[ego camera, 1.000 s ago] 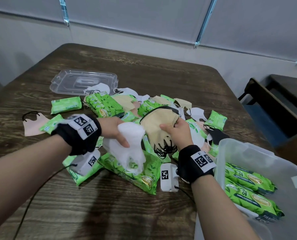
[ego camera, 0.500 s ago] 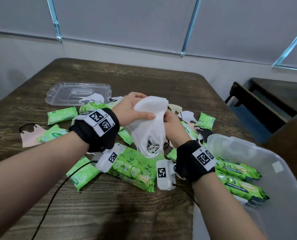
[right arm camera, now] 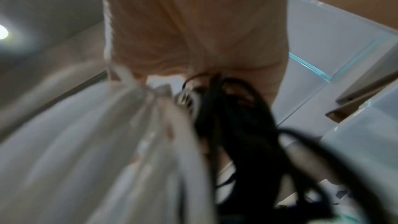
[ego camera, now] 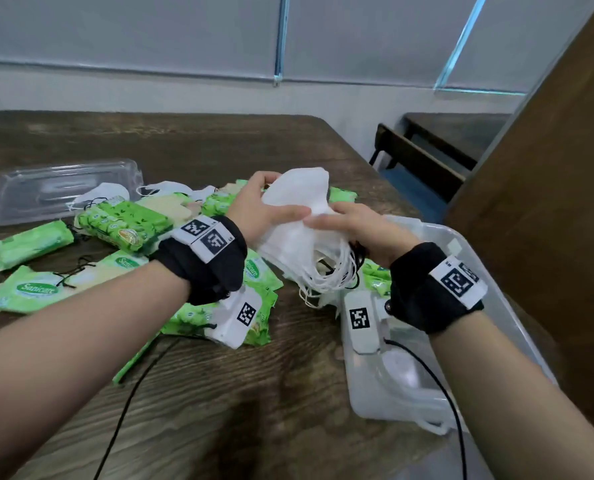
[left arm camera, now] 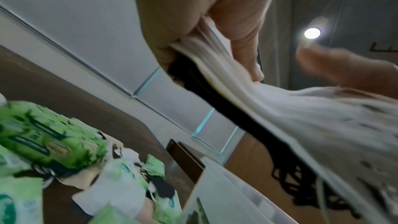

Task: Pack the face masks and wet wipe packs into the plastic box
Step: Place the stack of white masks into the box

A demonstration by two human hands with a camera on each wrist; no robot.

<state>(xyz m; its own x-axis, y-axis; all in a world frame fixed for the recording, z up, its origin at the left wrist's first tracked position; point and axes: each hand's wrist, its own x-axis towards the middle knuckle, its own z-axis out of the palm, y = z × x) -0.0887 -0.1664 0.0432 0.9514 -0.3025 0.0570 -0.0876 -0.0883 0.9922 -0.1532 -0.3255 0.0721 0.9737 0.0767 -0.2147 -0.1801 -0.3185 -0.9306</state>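
Note:
Both hands hold one stack of face masks (ego camera: 293,216) in the air, white on top, with white and black ear loops dangling below. My left hand (ego camera: 261,209) grips the stack's left side, thumb on top. My right hand (ego camera: 351,225) pinches its right side, just left of the clear plastic box (ego camera: 468,258). The left wrist view shows the mask stack (left arm camera: 269,101) with black and beige layers pinched by the left hand (left arm camera: 215,43). The blurred right wrist view shows the masks (right arm camera: 107,142) and black loops. Green wet wipe packs (ego camera: 126,220) lie on the table.
The clear box lid (ego camera: 46,192) lies at the table's far left. Loose white and beige masks (ego camera: 105,194) mix with the wipe packs. A small pack (ego camera: 29,242) sits at the left. A dark bench (ego camera: 427,157) and wooden panel (ego camera: 548,202) stand at the right.
The left hand carried the white masks onto the beige and black ones in the right hand. Both hands now hold the joined stack and have shifted right toward the box.

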